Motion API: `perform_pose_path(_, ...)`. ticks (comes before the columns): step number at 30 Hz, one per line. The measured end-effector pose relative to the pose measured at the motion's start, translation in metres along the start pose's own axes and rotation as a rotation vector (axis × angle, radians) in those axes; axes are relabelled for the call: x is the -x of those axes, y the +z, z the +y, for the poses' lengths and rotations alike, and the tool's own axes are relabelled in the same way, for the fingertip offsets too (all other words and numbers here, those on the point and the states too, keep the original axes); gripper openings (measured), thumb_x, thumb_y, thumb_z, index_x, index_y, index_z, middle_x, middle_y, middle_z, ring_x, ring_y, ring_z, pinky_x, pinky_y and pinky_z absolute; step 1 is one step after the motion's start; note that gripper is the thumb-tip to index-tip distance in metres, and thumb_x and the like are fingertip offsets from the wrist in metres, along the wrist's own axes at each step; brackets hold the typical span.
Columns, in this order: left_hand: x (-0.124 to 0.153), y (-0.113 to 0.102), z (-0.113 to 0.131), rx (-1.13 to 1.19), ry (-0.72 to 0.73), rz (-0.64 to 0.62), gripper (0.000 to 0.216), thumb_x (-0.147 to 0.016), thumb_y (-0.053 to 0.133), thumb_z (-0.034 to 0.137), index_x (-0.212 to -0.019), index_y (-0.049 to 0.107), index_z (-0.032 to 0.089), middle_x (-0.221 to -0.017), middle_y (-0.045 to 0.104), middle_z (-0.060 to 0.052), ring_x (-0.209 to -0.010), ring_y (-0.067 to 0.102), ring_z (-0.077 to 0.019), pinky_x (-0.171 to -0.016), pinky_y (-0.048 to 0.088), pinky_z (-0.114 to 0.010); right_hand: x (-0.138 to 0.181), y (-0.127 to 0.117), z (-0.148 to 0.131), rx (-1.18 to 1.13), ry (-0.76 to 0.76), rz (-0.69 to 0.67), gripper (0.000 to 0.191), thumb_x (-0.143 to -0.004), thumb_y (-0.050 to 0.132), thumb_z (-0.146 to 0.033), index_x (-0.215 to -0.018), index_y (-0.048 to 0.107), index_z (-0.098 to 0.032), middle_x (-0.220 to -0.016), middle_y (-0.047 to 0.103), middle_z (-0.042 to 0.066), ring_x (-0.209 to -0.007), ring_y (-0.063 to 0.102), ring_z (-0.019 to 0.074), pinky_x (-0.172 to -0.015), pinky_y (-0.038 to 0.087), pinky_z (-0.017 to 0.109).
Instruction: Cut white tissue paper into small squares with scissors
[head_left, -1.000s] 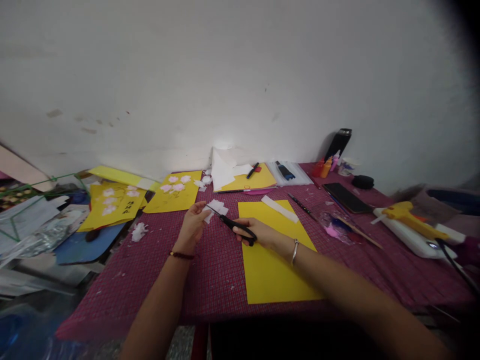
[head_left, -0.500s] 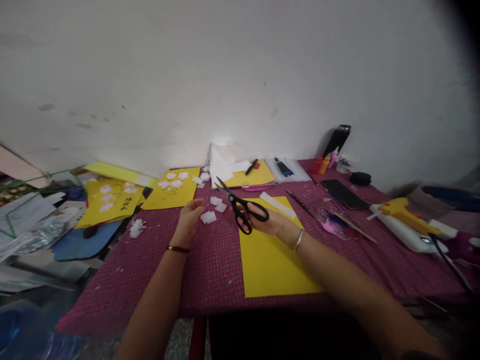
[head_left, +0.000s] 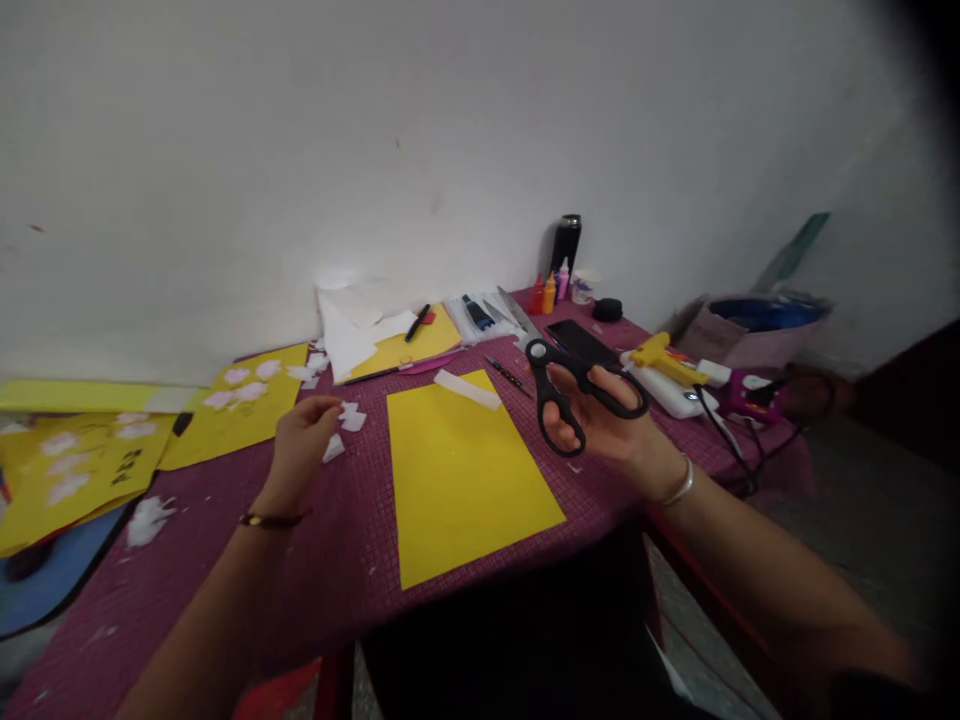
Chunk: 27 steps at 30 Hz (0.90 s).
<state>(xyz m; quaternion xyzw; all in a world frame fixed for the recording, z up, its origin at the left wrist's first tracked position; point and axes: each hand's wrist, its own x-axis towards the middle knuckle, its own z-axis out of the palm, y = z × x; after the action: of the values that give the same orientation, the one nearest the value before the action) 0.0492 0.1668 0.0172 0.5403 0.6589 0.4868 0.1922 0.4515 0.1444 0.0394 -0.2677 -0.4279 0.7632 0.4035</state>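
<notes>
My right hand (head_left: 611,425) is raised above the table's right part and holds black-handled scissors (head_left: 574,385), blades pointing up and back. My left hand (head_left: 300,445) hovers over the magenta checked cloth (head_left: 225,560) with fingers curled, next to small white paper pieces (head_left: 341,428); whether it pinches one I cannot make out. A plain yellow sheet (head_left: 461,470) lies between my hands, with a white paper strip (head_left: 467,389) at its far edge.
Yellow cards with pink flowers (head_left: 232,400) lie at the left. Against the wall are white paper (head_left: 349,325), a black marker (head_left: 417,322), small paint bottles (head_left: 549,293) and a black flask (head_left: 566,245). A phone (head_left: 581,342) and a yellow glue gun (head_left: 664,358) sit at the right.
My right hand took the scissors away from the white paper and lifted them up and to the right. The left hand let the paper pieces down. The view swung to the right.
</notes>
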Motion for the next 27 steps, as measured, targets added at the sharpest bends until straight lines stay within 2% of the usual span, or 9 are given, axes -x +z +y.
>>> perform_pose_path(2, -0.004, 0.034, 0.029, -0.172, 0.207, -0.196, 0.020, -0.074, 0.060, 0.033, -0.082, 0.070, 0.018, -0.077, 0.070, -0.004, -0.071, 0.062, -0.0200, -0.065, 0.047, -0.030, 0.012, -0.011, 0.010, -0.022, 0.015, -0.066, 0.056, -0.078, 0.053, -0.068, -0.116, 0.049, -0.027, -0.073, 0.066, 0.000, -0.051, 0.054, 0.0129, -0.053, 0.036, 0.026)
perform_pose_path(6, -0.007, 0.110, 0.069, -0.486, 0.648, -0.574, 0.026, -0.079, 0.055, 0.024, -0.099, 0.070, 0.016, -0.104, 0.071, -0.011, -0.099, 0.063, -0.0258, -0.090, 0.048, -0.039, 0.023, -0.025, 0.029, -0.099, -0.009, -0.196, 0.057, -0.077, 0.064, -0.059, -0.117, 0.049, -0.022, -0.074, 0.068, 0.002, -0.052, 0.057, 0.0133, -0.051, 0.038, 0.025)
perform_pose_path(9, -0.012, 0.151, 0.074, -0.542, 0.641, -0.727, 0.035, -0.071, 0.058, 0.012, -0.104, 0.069, 0.016, -0.111, 0.068, -0.013, -0.111, 0.058, -0.0283, -0.102, 0.041, -0.043, 0.029, -0.033, 0.040, -0.121, -0.012, -0.217, 0.051, -0.081, 0.064, -0.055, -0.115, 0.053, -0.019, -0.076, 0.069, 0.004, -0.055, 0.059, 0.0132, -0.051, 0.040, 0.024)
perform_pose_path(14, -0.035, 0.184, 0.061, -0.365, 0.463, -0.716, 0.017, -0.067, 0.059, 0.010, -0.075, 0.072, 0.018, -0.099, 0.070, -0.011, -0.106, 0.059, -0.0270, -0.100, 0.041, -0.041, 0.036, -0.045, 0.052, -0.113, 0.008, -0.221, 0.046, -0.083, 0.063, -0.056, -0.103, 0.058, -0.015, -0.080, 0.069, 0.007, -0.058, 0.059, 0.0118, -0.051, 0.043, 0.022)
perform_pose_path(17, -0.047, 0.183, 0.060, -0.217, 0.349, -0.664, 0.010, -0.071, 0.062, 0.022, -0.068, 0.070, 0.018, -0.083, 0.071, -0.008, -0.089, 0.063, -0.0242, -0.088, 0.047, -0.038, 0.035, -0.049, 0.056, -0.112, -0.008, -0.202, 0.043, -0.083, 0.064, -0.055, -0.101, 0.057, -0.016, -0.082, 0.070, 0.007, -0.058, 0.060, 0.0114, -0.051, 0.044, 0.022)
perform_pose_path(19, -0.050, 0.172, 0.063, -0.095, 0.254, -0.614, 0.019, -0.074, 0.062, 0.034, -0.070, 0.071, 0.017, -0.074, 0.069, -0.007, -0.076, 0.062, -0.0222, -0.078, 0.049, -0.037, 0.034, -0.048, 0.057, -0.111, -0.009, -0.179, 0.043, -0.083, 0.065, -0.055, -0.101, 0.058, -0.017, -0.082, 0.069, 0.007, -0.059, 0.060, 0.0118, -0.053, 0.045, 0.022)
perform_pose_path(21, -0.046, 0.153, 0.067, 0.038, 0.158, -0.563, 0.028, -0.075, 0.062, 0.043, -0.072, 0.070, 0.017, -0.069, 0.067, -0.006, -0.067, 0.060, -0.0197, -0.069, 0.048, -0.034, 0.033, -0.044, 0.055, -0.105, -0.008, -0.157, 0.041, -0.082, 0.066, -0.055, -0.100, 0.059, -0.018, -0.082, 0.069, 0.007, -0.062, 0.061, 0.0124, -0.056, 0.046, 0.023)
perform_pose_path(24, -0.032, 0.117, 0.074, 0.221, 0.047, -0.480, 0.028, -0.069, 0.067, 0.045, -0.066, 0.062, 0.018, -0.064, 0.063, -0.003, -0.058, 0.056, -0.0151, -0.059, 0.045, -0.029, 0.027, -0.032, 0.049, -0.030, -0.028, -0.142, 0.041, -0.083, 0.065, -0.054, -0.106, 0.060, -0.021, -0.085, 0.069, 0.006, -0.069, 0.063, 0.0146, -0.064, 0.049, 0.027)
perform_pose_path(27, -0.015, 0.080, 0.077, 0.343, -0.013, -0.390, 0.029, -0.067, 0.068, 0.044, -0.064, 0.053, 0.020, -0.058, 0.055, 0.001, -0.055, 0.053, -0.0128, -0.055, 0.043, -0.026, 0.010, -0.016, 0.041, 0.279, -0.077, -0.182, 0.050, -0.086, 0.061, -0.052, -0.123, 0.058, -0.020, -0.090, 0.070, 0.008, -0.075, 0.064, 0.0177, -0.069, 0.051, 0.030)
